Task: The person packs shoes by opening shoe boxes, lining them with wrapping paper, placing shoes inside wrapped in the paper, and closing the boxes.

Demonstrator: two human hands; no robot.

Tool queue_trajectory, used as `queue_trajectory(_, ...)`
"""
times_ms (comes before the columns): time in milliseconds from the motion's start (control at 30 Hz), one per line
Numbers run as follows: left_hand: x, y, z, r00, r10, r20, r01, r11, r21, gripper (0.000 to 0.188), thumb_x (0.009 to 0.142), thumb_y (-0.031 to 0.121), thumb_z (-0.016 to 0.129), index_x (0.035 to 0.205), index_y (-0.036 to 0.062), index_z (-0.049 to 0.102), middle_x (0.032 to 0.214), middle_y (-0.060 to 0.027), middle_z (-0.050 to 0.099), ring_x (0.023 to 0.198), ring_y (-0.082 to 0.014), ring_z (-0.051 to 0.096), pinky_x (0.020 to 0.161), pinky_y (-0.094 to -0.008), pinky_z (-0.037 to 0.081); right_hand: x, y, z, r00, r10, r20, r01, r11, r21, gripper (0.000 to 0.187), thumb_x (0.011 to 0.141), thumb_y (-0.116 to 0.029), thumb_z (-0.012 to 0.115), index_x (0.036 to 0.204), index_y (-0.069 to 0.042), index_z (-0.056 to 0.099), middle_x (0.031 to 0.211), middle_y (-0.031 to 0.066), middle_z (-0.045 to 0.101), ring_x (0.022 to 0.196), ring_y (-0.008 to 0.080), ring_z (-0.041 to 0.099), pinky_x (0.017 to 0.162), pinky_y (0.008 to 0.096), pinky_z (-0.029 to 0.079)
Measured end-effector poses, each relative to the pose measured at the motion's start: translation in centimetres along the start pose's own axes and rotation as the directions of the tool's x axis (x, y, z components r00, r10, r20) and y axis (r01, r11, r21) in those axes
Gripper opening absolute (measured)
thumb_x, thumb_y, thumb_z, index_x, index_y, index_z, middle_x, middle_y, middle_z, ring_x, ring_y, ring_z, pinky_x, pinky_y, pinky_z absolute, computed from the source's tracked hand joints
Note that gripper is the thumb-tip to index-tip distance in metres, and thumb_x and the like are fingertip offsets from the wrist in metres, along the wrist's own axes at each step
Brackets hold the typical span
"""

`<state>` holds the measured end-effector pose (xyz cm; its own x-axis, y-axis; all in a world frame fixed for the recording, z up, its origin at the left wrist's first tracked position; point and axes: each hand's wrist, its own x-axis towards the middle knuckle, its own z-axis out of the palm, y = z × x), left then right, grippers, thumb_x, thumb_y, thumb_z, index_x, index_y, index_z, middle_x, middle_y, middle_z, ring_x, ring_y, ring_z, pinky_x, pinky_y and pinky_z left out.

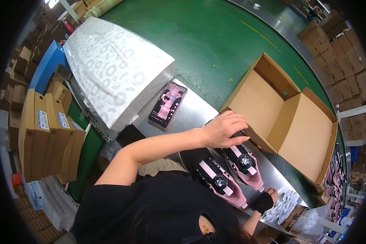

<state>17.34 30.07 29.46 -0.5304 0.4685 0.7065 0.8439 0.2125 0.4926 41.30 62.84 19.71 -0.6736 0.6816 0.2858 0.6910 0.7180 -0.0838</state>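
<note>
Two pink-and-black shoes, a nearer shoe (232,197) and a farther shoe (254,179), lie side by side on the metal worktop (195,103). Each has a round black dial on its strap. My left hand (225,129) is over the far end of the shoes, beside the open cardboard shoebox (268,91). Its thumb stands apart from the bent fingers, and nothing shows in it. Beyond the shoes' pink ends, my right hand (274,196), with a black band at the wrist, is at a heap of small white packets (284,208). Its fingers are bent closed; what they hold is hidden.
A phone (167,105) with a lit screen lies left of the shoes, against a big stack wrapped in white patterned paper (114,65). Closed shoeboxes (38,134) stand at the left. Behind lies a green surface (199,36). Clear plastic bags (309,221) lie at the lower right.
</note>
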Motion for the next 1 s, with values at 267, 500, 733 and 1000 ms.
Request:
queue_trajectory(267, -5.4, -4.3, -19.0, 0.717, -0.586, -0.378, 0.663, 0.741, 0.107, 0.017, 0.085, 0.007, 0.046, 0.094, -0.0005, 0.058, 0.092, -0.012, 0.06, 0.081, -0.0205, 0.058, 0.068, -0.0287, 0.046, 2.6, 0.2, -3.0, 0.962, 0.272, -0.017, -0.211, 0.783, 0.585, 0.025, 0.088, -0.024, 0.049, 0.096, -0.001, 0.056, 0.081, 0.0067, 0.056, 0.069, 0.0118, 0.053, 0.059, 0.024, 0.045)
queue_trajectory(500, -13.3, -10.9, -29.4, 0.457, -0.823, -0.339, 0.695, 0.092, 0.713, 0.066, 0.076, 0.05, 0.056, 0.123, 0.0062, 0.046, 0.132, -0.0212, 0.034, 0.127, -0.0309, 0.026, 0.101, -0.0508, 0.018, 9.9, -13.2, -10.2, 0.991, 0.073, -0.113, 0.072, 0.417, 0.906, 0.03, 0.087, -0.015, 0.052, 0.113, -0.002, 0.048, 0.095, 0.0102, 0.059, 0.081, 0.0148, 0.057, 0.068, 0.0237, 0.047)
queue_trajectory(733, -13.4, -10.6, -29.7, 0.402, -0.867, -0.296, 0.723, 0.102, 0.683, 0.069, 0.074, 0.056, 0.054, 0.127, 0.0139, 0.043, 0.138, -0.0158, 0.027, 0.131, -0.029, 0.018, 0.102, -0.0526, 0.01, 10.0, -23.7, -7.7, 0.611, -0.791, -0.043, 0.653, 0.472, 0.592, 0.047, 0.075, -0.008, 0.06, 0.12, -0.006, 0.043, 0.118, 0.0158, 0.045, 0.101, 0.0292, 0.049, 0.081, 0.0361, 0.043)
queue_trajectory(1000, -12.5, -10.1, -30.9, 0.671, -0.593, -0.444, 0.657, 0.199, 0.727, 0.029, 0.088, 0.027, 0.042, 0.085, 0.0022, 0.057, 0.081, -0.0165, 0.06, 0.076, -0.0361, 0.056, 0.067, -0.0408, 0.044, 8.4, -25.0, -5.0, 0.52, -0.799, 0.303, 0.67, 0.601, 0.435, 0.032, 0.077, -0.015, 0.056, 0.108, -0.012, 0.05, 0.087, 0.02, 0.059, 0.085, 0.0366, 0.056, 0.073, 0.0423, 0.045)
